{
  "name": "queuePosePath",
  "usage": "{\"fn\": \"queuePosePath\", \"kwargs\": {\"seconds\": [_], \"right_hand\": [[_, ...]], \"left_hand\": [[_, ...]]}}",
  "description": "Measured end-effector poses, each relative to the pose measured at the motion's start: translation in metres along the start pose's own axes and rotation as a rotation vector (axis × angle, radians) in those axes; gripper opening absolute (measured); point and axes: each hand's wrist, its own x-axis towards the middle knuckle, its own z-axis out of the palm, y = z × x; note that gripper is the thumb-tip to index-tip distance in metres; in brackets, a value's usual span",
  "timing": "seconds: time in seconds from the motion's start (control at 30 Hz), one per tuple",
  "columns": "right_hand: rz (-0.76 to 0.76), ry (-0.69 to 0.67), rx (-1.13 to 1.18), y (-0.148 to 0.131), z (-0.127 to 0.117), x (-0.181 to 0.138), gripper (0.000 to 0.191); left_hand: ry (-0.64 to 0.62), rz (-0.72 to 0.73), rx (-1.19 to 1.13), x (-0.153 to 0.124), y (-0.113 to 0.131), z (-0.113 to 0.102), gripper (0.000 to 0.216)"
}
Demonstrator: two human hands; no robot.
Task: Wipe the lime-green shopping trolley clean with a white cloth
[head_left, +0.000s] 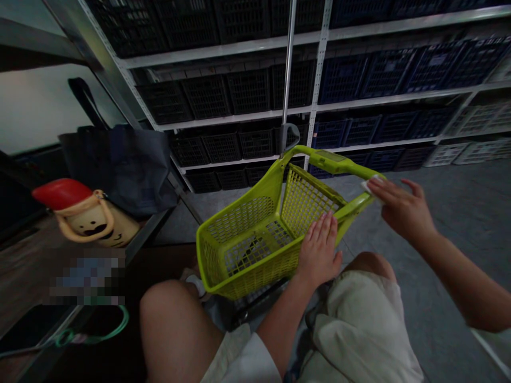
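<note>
A lime-green plastic shopping cart (239,276) with lattice sides stands in front of my knees, its basket holding nothing I can see. My left hand (319,252) lies on the near side rim, fingers stretched out and close together, thumb outside the basket. At the right corner of the cart's handle (333,162), my right hand (403,205) presses a small white wipe (369,186) against the green plastic. Most of the wipe is hidden under the fingers. A metal pole (288,69) with a grey loop (291,137) rises at the cart's far side.
Shelving (239,117) with black crates (207,96) and blue crates (387,69) spans the back. On the left bench sit a red-topped bag with a cartoon face (88,215), a dark tote bag (120,165) and a green cable (123,322). Grey floor (459,223) lies to the right.
</note>
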Motion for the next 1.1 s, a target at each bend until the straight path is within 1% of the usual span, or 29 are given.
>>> {"fn": "queuePosePath", "kwargs": {"seconds": [0.03,0.07,0.1,0.17,0.2,0.23,0.27,0.37,0.4,0.43,0.47,0.53,0.57,0.6,0.63,0.7,0.73,0.77,0.8,0.83,0.9,0.93,0.97,1.0,1.03,1.1], "right_hand": [[0.058,0.021,-0.030,-0.001,0.001,0.001,0.057],[0.053,0.016,-0.031,-0.005,0.002,0.001,0.057],[-0.008,-0.013,-0.001,-0.010,0.003,0.001,0.059],[-0.214,-0.098,0.100,-0.017,0.004,-0.001,0.066],[-0.285,-0.123,0.136,-0.017,0.004,-0.001,0.069],[-0.297,-0.124,0.145,-0.014,0.003,-0.002,0.069],[-0.244,-0.114,0.127,-0.009,0.002,-0.002,0.069],[0.069,-0.040,0.008,0.000,-0.002,-0.002,0.065],[0.115,-0.020,-0.013,-0.002,-0.002,-0.003,0.065],[0.089,-0.017,-0.008,-0.007,-0.002,-0.004,0.066],[0.003,-0.026,0.019,-0.012,-0.001,-0.005,0.068],[-0.220,-0.082,0.099,-0.019,0.001,-0.006,0.073],[-0.283,-0.109,0.126,-0.018,0.001,-0.006,0.075],[-0.280,-0.118,0.130,-0.013,0.001,-0.006,0.077],[-0.209,-0.104,0.109,-0.006,0.001,-0.005,0.077],[0.031,-0.050,0.032,0.007,0.000,-0.003,0.074],[0.138,-0.031,-0.006,0.010,0.000,-0.003,0.072],[0.192,-0.014,-0.033,0.008,0.000,-0.003,0.071],[0.178,-0.008,-0.038,0.003,0.001,-0.003,0.070],[0.099,-0.015,-0.021,-0.004,0.002,-0.004,0.071],[-0.152,-0.054,0.058,-0.017,0.003,-0.005,0.073],[-0.255,-0.081,0.100,-0.019,0.003,-0.006,0.075],[-0.301,-0.102,0.126,-0.017,0.003,-0.006,0.076],[-0.282,-0.104,0.128,-0.011,0.003,-0.005,0.075],[-0.209,-0.084,0.106,-0.002,0.002,-0.004,0.074],[0.011,-0.020,0.037,0.011,0.001,-0.003,0.069]], "left_hand": [[0.002,0.000,-0.005,0.000,0.000,0.000,0.087],[0.006,0.002,-0.012,0.000,0.000,0.000,0.087],[0.013,0.002,-0.020,0.000,0.000,0.001,0.087],[0.023,0.004,-0.030,0.000,0.000,0.002,0.086],[0.025,0.005,-0.030,0.000,0.000,0.002,0.085],[0.024,0.005,-0.029,0.000,0.000,0.002,0.085],[0.020,0.006,-0.025,0.000,0.000,0.002,0.085],[0.007,0.005,-0.004,0.000,0.000,0.001,0.087],[0.006,0.004,0.002,0.000,0.000,0.001,0.087],[0.004,0.005,0.005,0.000,0.000,0.001,0.088],[0.003,0.003,0.004,0.000,0.000,0.001,0.089],[0.002,0.001,-0.008,0.000,0.000,0.001,0.089],[0.002,0.001,-0.016,0.000,0.000,0.002,0.089],[0.003,0.001,-0.022,0.000,0.000,0.002,0.089],[0.005,0.003,-0.027,0.000,0.000,0.002,0.088],[0.010,0.006,-0.030,0.000,0.000,0.003,0.088],[0.012,0.005,-0.028,0.000,0.000,0.003,0.088],[0.014,0.005,-0.024,0.000,0.000,0.003,0.087],[0.016,0.005,-0.018,0.000,0.000,0.003,0.087],[0.021,0.005,-0.010,0.000,0.000,0.003,0.087],[0.031,0.006,0.004,0.000,0.000,0.003,0.086],[0.034,0.009,0.010,0.000,0.000,0.003,0.085],[0.037,0.010,0.015,-0.001,0.000,0.003,0.085],[0.039,0.011,0.019,-0.001,0.000,0.003,0.085],[0.040,0.012,0.023,-0.001,0.000,0.003,0.085],[0.043,0.013,0.029,0.000,0.000,0.004,0.086]]}}
